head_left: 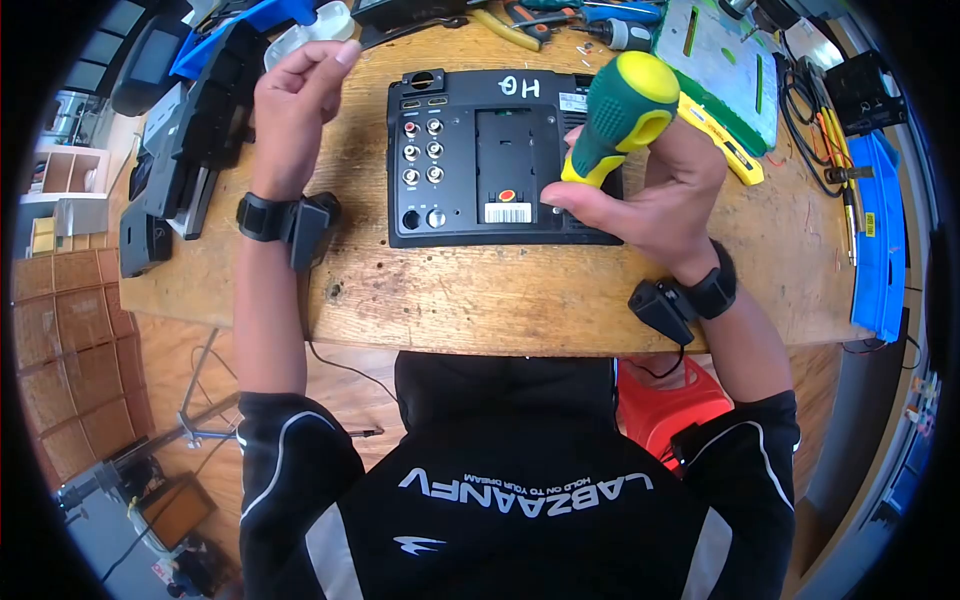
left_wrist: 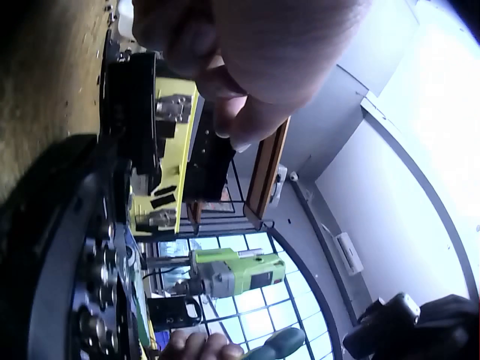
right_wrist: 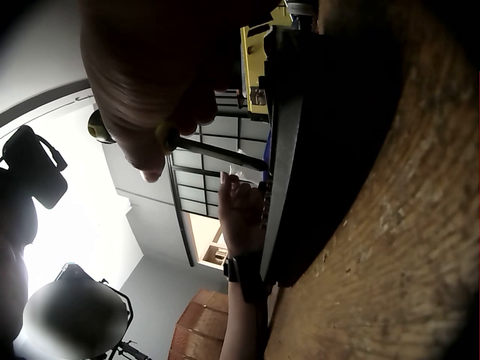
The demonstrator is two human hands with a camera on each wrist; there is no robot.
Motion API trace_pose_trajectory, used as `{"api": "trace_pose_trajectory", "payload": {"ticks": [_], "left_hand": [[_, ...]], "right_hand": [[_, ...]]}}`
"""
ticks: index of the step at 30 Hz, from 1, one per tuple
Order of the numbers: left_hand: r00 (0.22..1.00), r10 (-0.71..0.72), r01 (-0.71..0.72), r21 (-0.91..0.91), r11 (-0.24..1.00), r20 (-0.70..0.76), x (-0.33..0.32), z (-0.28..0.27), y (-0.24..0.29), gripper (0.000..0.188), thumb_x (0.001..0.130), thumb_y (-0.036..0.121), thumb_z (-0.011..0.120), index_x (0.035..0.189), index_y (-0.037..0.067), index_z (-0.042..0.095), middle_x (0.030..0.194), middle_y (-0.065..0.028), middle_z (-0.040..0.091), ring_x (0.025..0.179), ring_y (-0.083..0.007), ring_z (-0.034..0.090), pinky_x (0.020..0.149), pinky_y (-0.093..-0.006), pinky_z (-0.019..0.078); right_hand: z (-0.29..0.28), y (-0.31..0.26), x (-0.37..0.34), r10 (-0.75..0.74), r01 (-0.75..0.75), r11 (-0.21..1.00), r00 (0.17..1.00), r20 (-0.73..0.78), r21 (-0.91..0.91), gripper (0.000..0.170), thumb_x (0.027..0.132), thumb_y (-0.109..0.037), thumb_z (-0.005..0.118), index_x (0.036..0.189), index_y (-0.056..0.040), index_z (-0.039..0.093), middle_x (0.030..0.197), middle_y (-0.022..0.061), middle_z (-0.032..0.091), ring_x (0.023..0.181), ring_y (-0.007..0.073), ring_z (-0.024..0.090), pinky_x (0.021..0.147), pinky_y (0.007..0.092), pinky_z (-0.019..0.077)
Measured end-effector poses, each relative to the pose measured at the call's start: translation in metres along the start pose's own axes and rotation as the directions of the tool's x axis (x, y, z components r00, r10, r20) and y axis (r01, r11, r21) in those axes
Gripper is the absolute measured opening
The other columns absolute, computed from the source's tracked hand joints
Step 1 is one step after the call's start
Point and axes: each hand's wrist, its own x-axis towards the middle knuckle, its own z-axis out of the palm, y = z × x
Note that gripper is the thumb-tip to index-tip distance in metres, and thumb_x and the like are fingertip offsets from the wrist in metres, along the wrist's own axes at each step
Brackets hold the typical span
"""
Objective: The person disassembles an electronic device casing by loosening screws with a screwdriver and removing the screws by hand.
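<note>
- The right hand [head_left: 668, 205] is curling round the green-and-yellow screwdriver [head_left: 622, 115]; its shaft [right_wrist: 217, 152] is slanting down toward the black device; whether the tip is touching, I cannot tell;
- The black device [head_left: 505, 165] is lying flat on the counter [head_left: 450, 290], connectors facing up; its long axis is running left to right before the person;
- Of the two hands the right is standing nearer, over the device's right end; the left hand [head_left: 295, 105] is hovering beyond its left edge, fingers bent, thumb and fingertip close; whether it is pinching anything small, I cannot tell.
</note>
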Motion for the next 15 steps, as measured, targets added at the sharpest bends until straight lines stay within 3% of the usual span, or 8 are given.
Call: {"api": "trace_pose_trajectory", "payload": {"ticks": [1, 5, 10, 13, 15], "left_hand": [[0.997, 0.02, -0.016, -0.048, 0.999, 0.079, -0.004, 0.005, 0.001, 0.018, 0.095, 0.023, 0.077, 0.099, 0.006, 0.074, 0.068, 0.0122, 0.051, 0.058, 0.0022, 0.037, 0.053, -0.0186, 0.0227], [0.969, 0.076, -0.09, 0.048, 0.995, 0.235, -0.017, 0.028, 0.012, 0.012, 0.094, 0.015, 0.078, 0.099, 0.004, 0.073, 0.07, 0.0107, 0.053, 0.061, 0.0018, 0.043, 0.055, -0.0179, 0.0314], [0.956, 0.081, -0.09, 0.018, 0.996, 0.28, -0.017, 0.031, 0.007, 0.011, 0.094, 0.013, 0.078, 0.097, 0.003, 0.073, 0.071, 0.0106, 0.055, 0.064, 0.0016, 0.045, 0.057, -0.0169, 0.0335], [0.96, 0.103, -0.116, 0.036, 0.993, 0.261, -0.017, 0.03, 0.003, 0.013, 0.097, 0.019, 0.073, 0.095, 0.008, 0.069, 0.074, 0.011, 0.054, 0.063, 0.0018, 0.04, 0.055, -0.0182, 0.0276], [0.969, 0.046, -0.052, 0.02, 0.998, 0.241, -0.019, 0.031, 0.008, 0.011, 0.094, 0.012, 0.077, 0.097, 0.003, 0.072, 0.072, 0.0103, 0.055, 0.065, 0.0013, 0.046, 0.059, -0.0169, 0.0344]], "right_hand": [[0.0, 0.001, -0.001, 0.003, -0.003, 1.0, 1.0, -0.001, -0.003, 0.039, 0.067, -0.024, 0.098, 0.089, -0.0036, 0.073, 0.08, 0.0027, 0.071, 0.066, 0.0112, 0.064, 0.061, 0.0228, 0.0494], [0.001, 0.003, -0.001, 0.03, -0.03, 0.999, 1.0, 0.001, 0.017, 0.041, 0.066, -0.024, 0.099, 0.089, -0.0035, 0.072, 0.08, 0.0033, 0.07, 0.067, 0.0115, 0.065, 0.062, 0.0227, 0.0491], [0.002, 0.005, 0.0, 0.022, -0.022, 0.999, 1.0, -0.013, 0.045, 0.04, 0.066, -0.023, 0.099, 0.089, -0.0038, 0.072, 0.08, 0.0033, 0.069, 0.068, 0.0114, 0.064, 0.062, 0.0224, 0.0491], [0.001, 0.002, 0.0, 0.01, -0.01, 0.999, 1.0, 0.002, 0.044, 0.039, 0.066, -0.023, 0.099, 0.088, -0.0042, 0.072, 0.081, 0.0029, 0.07, 0.068, 0.0111, 0.064, 0.062, 0.0223, 0.0492], [-0.001, 0.002, -0.001, 0.049, -0.053, 0.997, 0.996, 0.071, 0.064, 0.04, 0.066, -0.022, 0.099, 0.089, -0.0049, 0.071, 0.085, 0.0026, 0.071, 0.072, 0.0101, 0.064, 0.065, 0.0221, 0.0499]]}}
